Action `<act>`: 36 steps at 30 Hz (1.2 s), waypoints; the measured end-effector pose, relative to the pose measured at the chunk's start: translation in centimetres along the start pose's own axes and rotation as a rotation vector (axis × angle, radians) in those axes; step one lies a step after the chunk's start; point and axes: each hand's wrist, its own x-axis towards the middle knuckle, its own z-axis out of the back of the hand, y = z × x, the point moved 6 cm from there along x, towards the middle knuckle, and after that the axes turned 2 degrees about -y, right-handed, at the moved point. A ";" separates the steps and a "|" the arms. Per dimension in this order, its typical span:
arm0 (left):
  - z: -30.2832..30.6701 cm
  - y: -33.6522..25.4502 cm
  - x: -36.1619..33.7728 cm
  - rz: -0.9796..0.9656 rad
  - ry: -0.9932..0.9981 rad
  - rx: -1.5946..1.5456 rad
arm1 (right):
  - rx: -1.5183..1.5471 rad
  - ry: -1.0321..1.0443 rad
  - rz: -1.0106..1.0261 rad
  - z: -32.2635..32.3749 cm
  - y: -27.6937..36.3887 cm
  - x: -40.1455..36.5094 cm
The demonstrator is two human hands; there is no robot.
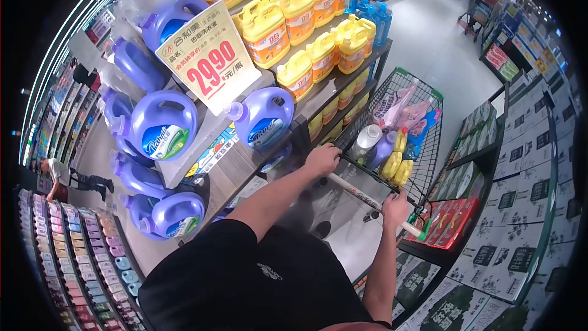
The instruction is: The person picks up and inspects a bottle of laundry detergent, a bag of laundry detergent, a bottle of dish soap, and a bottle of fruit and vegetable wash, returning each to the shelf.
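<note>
My left hand [323, 159] is closed round the left end of the shopping cart handle [358, 194]. Further right on the same bar, my right hand [395, 208] is wrapped too. Beyond the handle, the wire cart [436, 141] holds a white bottle [367, 138], a purple bottle [383, 149], yellow bottles [398, 162], and pink [407, 113] and blue [422, 132] packages. Left of the cart, a purple detergent jug [264, 116] stands on a display shelf beside a price sign [208, 55].
Yellow jugs [266, 34] fill shelves ahead on the left. More purple jugs [162, 125] stand at left. Stacked cartons [508, 202] line the right side. A person [61, 175] is in the left aisle; another cart [481, 15] stands far ahead on the floor [429, 37].
</note>
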 end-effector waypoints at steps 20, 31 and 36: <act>-5.3 -1.3 11.7 -0.134 -0.047 0.015 | -0.040 -0.078 0.089 -2.0 -1.3 13.4; -7.4 -2.4 20.6 -0.154 0.126 0.061 | -0.067 -0.009 0.027 -2.7 -0.3 22.5; -7.5 -2.2 24.4 -0.139 0.148 0.060 | -0.082 -0.034 0.026 -3.1 0.8 26.1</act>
